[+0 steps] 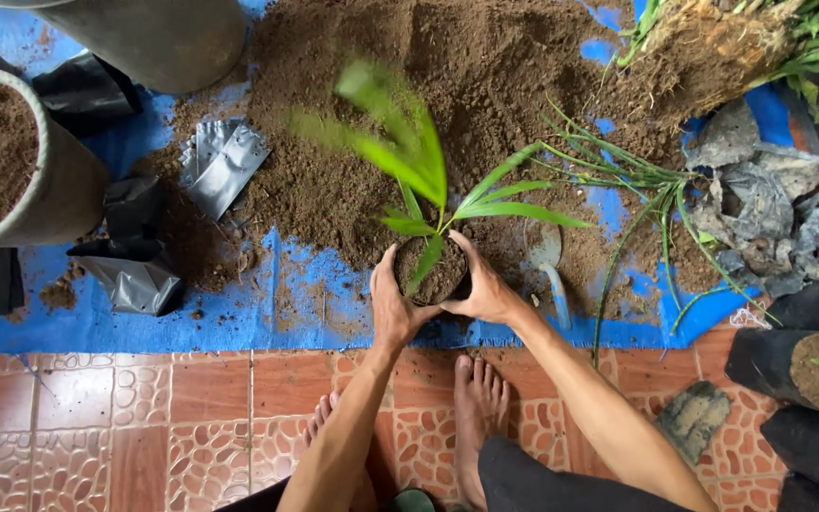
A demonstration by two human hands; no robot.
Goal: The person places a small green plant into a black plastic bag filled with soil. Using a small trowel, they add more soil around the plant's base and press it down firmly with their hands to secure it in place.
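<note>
The bag around the seedling (426,190) was mostly hidden by both hands; only its soil top showed, and the upper leaves were blurred. The left hand (392,301) and right hand (482,284) were cupped closed around it, at the centre of the blue tarp (239,313). A trowel (546,256) lay half-buried at three o'clock. Loose brown soil (485,76) lay heaped at twelve, crumpled silver-black bags (135,275) at nine.

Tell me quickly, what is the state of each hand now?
Left hand: closed around the soil-filled seedling bag.
Right hand: closed around the same seedling bag, opposite side.
</note>
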